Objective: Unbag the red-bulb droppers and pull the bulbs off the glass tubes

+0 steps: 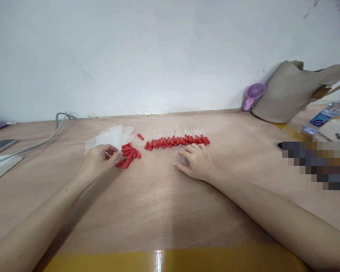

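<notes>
My left hand [100,158] is beside a small pile of loose red rubber bulbs [130,153]. Its fingers are curled with thumb and fingertips close together; whatever lies between them is hidden. My right hand [197,160] lies over a bunch of thin clear tubes [179,155], thumb and fingers spread apart across them. Just beyond it runs a row of droppers [177,141], their red bulbs toward me and clear stems pointing to the wall. One single red bulb [140,136] lies apart, left of the row.
Clear plastic bags [110,136] lie behind my left hand. A grey cable [45,143] and a phone [1,146] are at the left. On the right stand a purple fan [253,94], a beige bag [286,90] and a water bottle [325,115]. A white wall [170,56] bounds the table.
</notes>
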The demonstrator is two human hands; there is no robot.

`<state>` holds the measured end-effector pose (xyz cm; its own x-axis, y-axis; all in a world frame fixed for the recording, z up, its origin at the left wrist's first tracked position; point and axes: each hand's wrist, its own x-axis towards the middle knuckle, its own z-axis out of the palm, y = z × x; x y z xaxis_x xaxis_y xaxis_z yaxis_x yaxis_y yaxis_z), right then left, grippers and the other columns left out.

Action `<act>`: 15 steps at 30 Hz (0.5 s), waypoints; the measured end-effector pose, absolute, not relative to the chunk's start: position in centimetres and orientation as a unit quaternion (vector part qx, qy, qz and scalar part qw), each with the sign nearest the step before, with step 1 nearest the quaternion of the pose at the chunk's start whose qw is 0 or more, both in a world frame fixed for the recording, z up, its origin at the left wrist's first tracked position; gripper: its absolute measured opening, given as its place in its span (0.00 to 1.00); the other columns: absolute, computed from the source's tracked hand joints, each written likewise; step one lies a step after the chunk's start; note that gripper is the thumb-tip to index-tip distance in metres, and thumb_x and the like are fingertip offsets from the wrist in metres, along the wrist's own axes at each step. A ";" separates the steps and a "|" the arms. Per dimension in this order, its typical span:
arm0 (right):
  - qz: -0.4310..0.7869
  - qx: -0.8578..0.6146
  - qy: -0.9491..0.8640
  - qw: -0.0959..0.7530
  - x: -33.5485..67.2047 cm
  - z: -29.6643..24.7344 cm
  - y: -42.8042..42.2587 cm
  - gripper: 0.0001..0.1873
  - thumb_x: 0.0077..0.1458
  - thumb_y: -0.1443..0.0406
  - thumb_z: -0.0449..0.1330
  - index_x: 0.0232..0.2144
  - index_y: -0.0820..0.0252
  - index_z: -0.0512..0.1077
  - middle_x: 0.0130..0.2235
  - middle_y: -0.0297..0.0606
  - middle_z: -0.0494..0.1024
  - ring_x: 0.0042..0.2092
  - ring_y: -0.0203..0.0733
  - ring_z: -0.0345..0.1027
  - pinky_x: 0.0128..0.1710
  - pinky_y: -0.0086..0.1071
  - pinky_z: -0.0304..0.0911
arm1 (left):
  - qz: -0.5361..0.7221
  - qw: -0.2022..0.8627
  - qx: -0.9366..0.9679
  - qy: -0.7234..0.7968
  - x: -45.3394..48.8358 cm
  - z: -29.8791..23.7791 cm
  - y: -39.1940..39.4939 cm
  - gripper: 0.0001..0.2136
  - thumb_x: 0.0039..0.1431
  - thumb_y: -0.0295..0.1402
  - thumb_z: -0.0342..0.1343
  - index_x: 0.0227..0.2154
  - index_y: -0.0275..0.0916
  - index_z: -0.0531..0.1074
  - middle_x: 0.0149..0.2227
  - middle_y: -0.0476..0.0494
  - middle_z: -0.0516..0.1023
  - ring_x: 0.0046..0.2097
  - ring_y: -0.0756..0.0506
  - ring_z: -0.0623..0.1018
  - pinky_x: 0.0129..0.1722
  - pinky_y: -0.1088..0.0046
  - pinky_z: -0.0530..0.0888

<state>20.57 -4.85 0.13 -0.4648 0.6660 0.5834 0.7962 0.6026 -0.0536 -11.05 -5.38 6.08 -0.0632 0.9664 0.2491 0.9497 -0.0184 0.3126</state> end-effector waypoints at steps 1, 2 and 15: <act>-0.113 -0.430 -0.848 0.288 20.6 0.1 -4.9 0.21 0.52 0.50 0.53 0.35 0.62 0.73 0.34 0.43 0.72 0.38 0.44 0.60 0.39 0.38 0.48 | 0.200 -0.018 0.706 0.679 -10.8 6.3 -4.7 0.13 0.52 0.43 0.49 0.29 0.40 0.71 0.28 0.48 0.73 0.29 0.47 0.73 0.30 0.72 0.68; -0.112 -0.429 -0.848 0.290 20.6 0.0 -4.9 0.21 0.52 0.50 0.53 0.35 0.61 0.73 0.34 0.43 0.72 0.38 0.44 0.60 0.39 0.38 0.48 | 0.194 -0.050 0.730 0.653 -10.5 6.5 -3.8 0.12 0.52 0.42 0.48 0.29 0.40 0.71 0.29 0.47 0.73 0.31 0.46 0.73 0.32 0.71 0.68; -0.100 -0.429 -0.835 0.329 20.8 -0.1 -5.1 0.18 0.54 0.53 0.53 0.33 0.61 0.74 0.32 0.40 0.71 0.36 0.41 0.61 0.38 0.36 0.48 | 0.162 0.076 0.685 0.706 -2.9 4.4 9.4 0.08 0.43 0.33 0.59 0.27 0.34 0.71 0.32 0.37 0.77 0.37 0.40 0.75 0.35 0.68 0.69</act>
